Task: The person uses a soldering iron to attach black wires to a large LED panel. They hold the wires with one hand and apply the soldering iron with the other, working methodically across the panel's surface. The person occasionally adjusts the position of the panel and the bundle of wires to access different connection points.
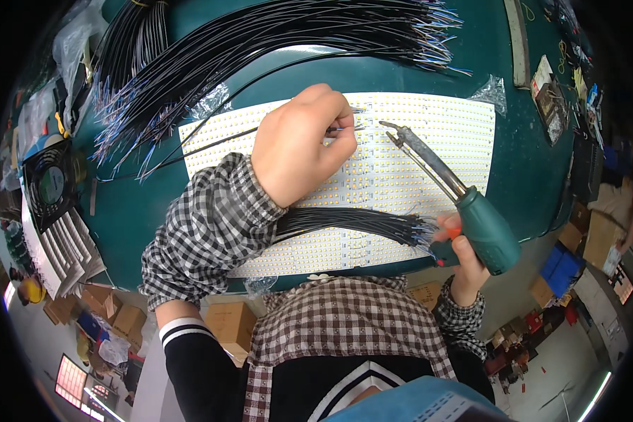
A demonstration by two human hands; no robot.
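Observation:
A white LED board (443, 169), covered in rows of small yellowish LEDs, lies on the green table. Over its upper middle, my left hand (302, 141) is closed in a pinch on the end of a thin black cable (226, 143), which trails off to the left. My right hand (469, 267) grips a green-handled soldering gun (487, 228). The tip of that tool points up and left, a short way right of my left fingers and apart from them. Below my left hand, a small bunch of black cables (359, 219) with stripped ends rests across the board.
A large bundle of black cables (281, 39) with coloured wire ends spreads along the table's far side. At the left stand a black fan (49, 181) and a stack of white sheets (67, 246). A dark tray-like object (550, 105) lies far right. Cardboard boxes (230, 327) sit below the table.

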